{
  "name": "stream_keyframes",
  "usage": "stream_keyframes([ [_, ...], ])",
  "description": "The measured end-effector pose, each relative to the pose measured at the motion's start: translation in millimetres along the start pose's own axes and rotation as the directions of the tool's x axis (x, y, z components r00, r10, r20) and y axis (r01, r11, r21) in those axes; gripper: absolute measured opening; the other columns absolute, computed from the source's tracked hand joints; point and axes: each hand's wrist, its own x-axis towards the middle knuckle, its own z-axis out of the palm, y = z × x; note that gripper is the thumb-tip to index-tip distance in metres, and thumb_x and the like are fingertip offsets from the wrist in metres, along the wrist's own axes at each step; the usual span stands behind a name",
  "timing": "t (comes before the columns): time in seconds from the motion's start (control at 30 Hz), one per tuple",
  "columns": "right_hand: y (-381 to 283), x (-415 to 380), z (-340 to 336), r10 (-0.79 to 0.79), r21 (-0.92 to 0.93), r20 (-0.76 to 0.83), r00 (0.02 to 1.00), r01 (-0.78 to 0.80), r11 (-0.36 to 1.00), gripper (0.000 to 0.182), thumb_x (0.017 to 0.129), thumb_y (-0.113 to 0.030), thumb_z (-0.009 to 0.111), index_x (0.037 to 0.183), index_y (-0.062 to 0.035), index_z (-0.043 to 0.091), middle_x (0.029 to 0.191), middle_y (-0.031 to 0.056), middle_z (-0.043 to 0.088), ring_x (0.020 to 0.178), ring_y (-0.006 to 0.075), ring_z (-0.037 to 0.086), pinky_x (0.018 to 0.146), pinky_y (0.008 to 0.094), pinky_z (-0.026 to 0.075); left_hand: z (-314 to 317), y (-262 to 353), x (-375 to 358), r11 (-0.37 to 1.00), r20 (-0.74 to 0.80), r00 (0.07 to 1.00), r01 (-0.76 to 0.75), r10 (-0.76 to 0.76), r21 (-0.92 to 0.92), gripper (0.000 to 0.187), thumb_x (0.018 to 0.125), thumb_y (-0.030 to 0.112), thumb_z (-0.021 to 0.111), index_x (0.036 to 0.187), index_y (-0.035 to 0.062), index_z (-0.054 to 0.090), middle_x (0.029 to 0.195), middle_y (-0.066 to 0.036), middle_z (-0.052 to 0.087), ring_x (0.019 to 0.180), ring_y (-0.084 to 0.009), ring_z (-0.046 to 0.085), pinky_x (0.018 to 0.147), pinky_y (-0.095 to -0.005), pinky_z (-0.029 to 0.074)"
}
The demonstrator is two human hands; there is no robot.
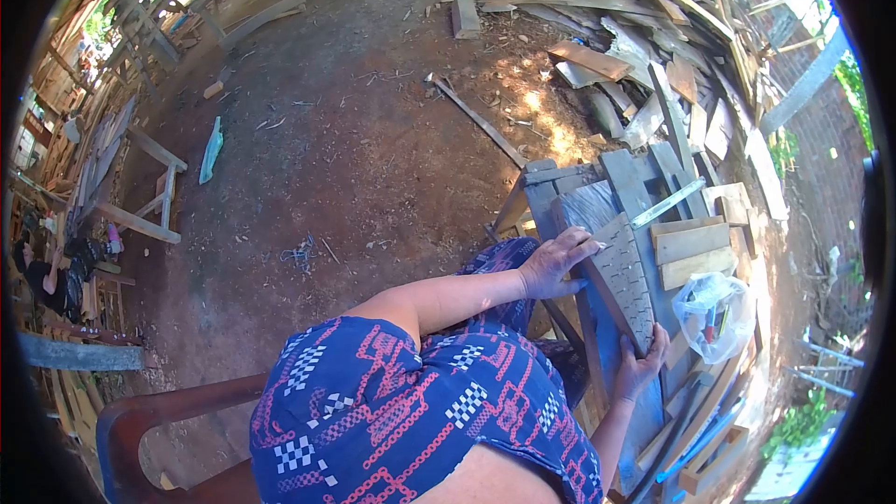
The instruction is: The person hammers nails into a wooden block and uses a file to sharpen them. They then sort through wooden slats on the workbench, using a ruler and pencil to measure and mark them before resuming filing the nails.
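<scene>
A wooden board (618,271) covered with rows of short dark slots or marks lies tilted over the bench (583,196), one long edge curved. My left hand (557,263) is closed round its upper left edge; a small whitish bit shows at the fingertips, too small to name. At the lower end my right hand (642,366) grips the corner, thumb and fingers on either side. A pale greenish strip, like a ruler (667,203), touches or lies close to the board's upper right. Small wood blocks (693,252) and a clear plastic bag (713,317) with coloured items sit to the right.
Scrap planks (653,0) are heaped at the upper right. A loose stick (476,119) and a green plastic piece (213,151) lie on the dirt floor. A wooden frame (154,191) and another person (58,280) are at the left. The chair (126,420) is behind me.
</scene>
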Motion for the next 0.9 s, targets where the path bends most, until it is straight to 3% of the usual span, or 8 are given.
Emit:
stream_keyframes([
  [0.2,1,0,0,-0.015,0.006,0.003,1.000,0.015,1.000,0.058,0.073,-0.004,0.078,0.126,-0.0019,0.055,0.127,0.0128,0.053,0.121,0.0288,0.050,0.107,0.0380,0.036,3,-1,0,1.000,0.017,1.000,0.003,-0.002,-0.011,0.080,0.071,0.017,0.079,0.140,0.0125,0.039,0.131,-0.018,0.043,0.131,-0.0391,0.039,0.108,-0.0476,0.038],
  [0.27,-1,-1,0,-0.016,0.001,0.006,1.000,0.016,1.000,0.059,0.072,-0.004,0.078,0.126,-0.0018,0.055,0.127,0.0128,0.053,0.121,0.0288,0.050,0.107,0.0379,0.036,3,-3,0,0.997,-0.041,0.998,-0.048,0.051,0.059,0.086,0.066,0.015,0.080,0.140,0.0129,0.036,0.128,-0.018,0.043,0.129,-0.0388,0.041,0.102,-0.0477,0.044],
  [0.43,8,1,2,-0.035,0.017,-0.012,0.999,0.035,0.999,0.061,0.071,-0.003,0.078,0.128,-0.0021,0.054,0.126,0.0128,0.054,0.121,0.0289,0.050,0.107,0.0380,0.035,1,-3,2,0.999,-0.027,0.999,-0.034,0.035,0.018,0.083,0.068,0.017,0.080,0.140,0.0126,0.038,0.130,-0.018,0.043,0.129,-0.0389,0.040,0.106,-0.0476,0.040],
  [0.5,7,1,0,-0.013,0.025,0.025,1.000,0.012,1.000,0.068,0.067,-0.006,0.081,0.130,-0.0063,0.054,0.129,0.0131,0.053,0.124,0.0314,0.049,0.108,0.0420,0.036,0,-1,1,1.000,-0.003,1.000,-0.019,0.019,-0.017,0.080,0.070,0.018,0.080,0.139,0.0123,0.040,0.131,-0.018,0.044,0.130,-0.0391,0.040,0.109,-0.0477,0.037],
  [0.73,4,1,-4,0.003,0.000,0.030,1.000,-0.003,1.000,0.067,0.066,0.000,0.078,0.129,-0.0056,0.055,0.127,0.0116,0.055,0.123,0.0286,0.049,0.108,0.0386,0.036,-5,0,10,0.999,0.005,0.999,-0.051,0.051,-0.017,0.078,0.068,0.018,0.081,0.137,0.0121,0.043,0.131,-0.017,0.045,0.128,-0.0385,0.043,0.108,-0.0475,0.037],
  [0.9,4,1,-2,-0.004,0.020,0.024,1.000,0.004,1.000,0.067,0.066,0.001,0.078,0.129,-0.0058,0.055,0.127,0.0117,0.055,0.124,0.0285,0.049,0.108,0.0383,0.036,-5,8,15,0.994,0.084,0.992,0.091,-0.096,0.052,0.081,0.068,0.020,0.081,0.138,0.0144,0.041,0.136,-0.017,0.043,0.133,-0.0388,0.039,0.107,-0.0481,0.039],
])
